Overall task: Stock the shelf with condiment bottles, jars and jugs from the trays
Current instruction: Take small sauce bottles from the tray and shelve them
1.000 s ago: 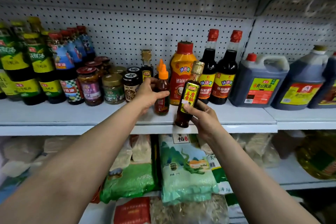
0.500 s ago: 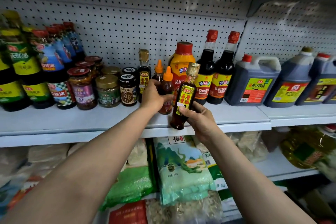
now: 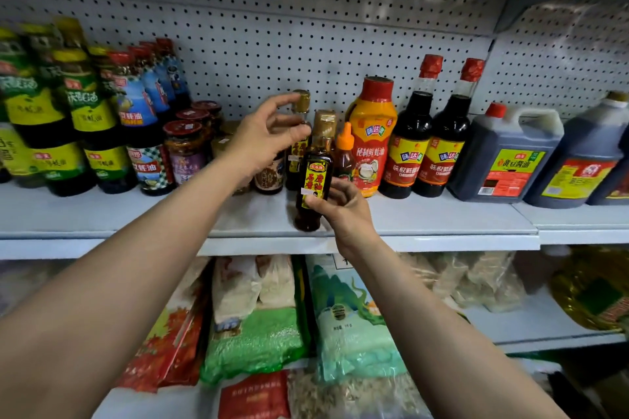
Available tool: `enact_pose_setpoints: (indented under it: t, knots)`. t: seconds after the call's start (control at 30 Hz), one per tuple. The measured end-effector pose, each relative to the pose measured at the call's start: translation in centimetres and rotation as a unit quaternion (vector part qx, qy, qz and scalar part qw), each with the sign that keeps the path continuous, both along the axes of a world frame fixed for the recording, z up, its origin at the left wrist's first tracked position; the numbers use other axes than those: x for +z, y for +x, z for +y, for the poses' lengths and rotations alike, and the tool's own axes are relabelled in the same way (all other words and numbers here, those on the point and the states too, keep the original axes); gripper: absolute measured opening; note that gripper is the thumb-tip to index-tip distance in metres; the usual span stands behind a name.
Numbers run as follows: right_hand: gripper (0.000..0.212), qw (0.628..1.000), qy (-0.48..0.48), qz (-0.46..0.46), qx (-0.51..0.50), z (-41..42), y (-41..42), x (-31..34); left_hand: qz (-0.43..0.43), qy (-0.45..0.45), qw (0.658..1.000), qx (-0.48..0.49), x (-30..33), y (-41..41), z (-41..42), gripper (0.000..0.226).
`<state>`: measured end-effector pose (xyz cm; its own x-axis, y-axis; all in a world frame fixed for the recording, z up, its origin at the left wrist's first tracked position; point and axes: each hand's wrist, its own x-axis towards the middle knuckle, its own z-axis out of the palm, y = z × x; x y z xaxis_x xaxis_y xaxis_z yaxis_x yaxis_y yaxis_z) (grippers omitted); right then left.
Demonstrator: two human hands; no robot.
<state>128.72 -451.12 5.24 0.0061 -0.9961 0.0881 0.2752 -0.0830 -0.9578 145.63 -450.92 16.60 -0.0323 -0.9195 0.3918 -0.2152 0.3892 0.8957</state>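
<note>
My right hand (image 3: pixel 343 211) pinches the small dark bottle with the yellow label (image 3: pixel 315 177) low on its body, base at the front edge of the shelf (image 3: pixel 442 218), just ahead of the orange-capped bottle (image 3: pixel 344 155). A second ago my left hand (image 3: pixel 269 133) gripped that orange-capped bottle; it has let go and lifted, fingers loosely spread, empty. That slot looks settled, so this bottle goes next. My left hand hides the jars behind it, and the left-side bottles are blurred.

shelf (image 3: pixel 425 214) | sesame oil bottle (image 3: pixel 315 180) held at its front edge | jars (image 3: pixel 185 150) behind-left | jugs (image 3: pixel 503 153) far right
</note>
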Motion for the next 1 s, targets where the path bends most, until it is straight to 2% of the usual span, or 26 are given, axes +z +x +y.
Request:
enact_pose_setpoints:
  t: [0.13,0.3,0.4,0.63,0.73,0.8,0.9,1.0]
  knots:
    - [0.06,1.0,-0.024,0.007,-0.009,-0.7,1.7,-0.2,-0.075,-0.015,0.997,-0.021,0.4,0.2,-0.1,0.076]
    - [0.061,0.998,-0.034,0.04,-0.034,-0.8,2.8,-0.1,-0.158,-0.054,0.986,0.01,0.3,-0.1,-0.4,0.071]
    - [0.06,0.994,-0.049,0.071,-0.061,-0.6,3.2,-0.1,-0.178,-0.07,0.981,0.039,0.0,-0.3,-0.6,0.069]
    - [0.024,0.979,-0.058,0.083,-0.175,-0.3,2.2,-0.5,-0.193,-0.082,0.976,0.064,-0.5,-0.1,-1.8,0.068]
    - [0.033,0.957,-0.075,0.107,-0.258,-0.9,0.8,-0.3,-0.198,-0.079,0.975,0.07,-0.6,0.2,-2.5,0.069]
    - [0.045,0.95,-0.063,0.137,-0.273,-1.7,-0.3,-0.5,-0.203,-0.077,0.974,0.07,-0.7,0.2,-2.9,0.07]
    - [0.061,0.961,-0.028,0.175,-0.211,-2.5,-1.5,-0.6,-0.219,-0.079,0.97,0.075,-1.0,0.2,-3.4,0.072]
    - [0.061,0.961,-0.027,0.22,-0.163,-3.0,-2.3,-0.7,-0.227,-0.08,0.967,0.082,-1.3,0.2,-4.1,0.073]
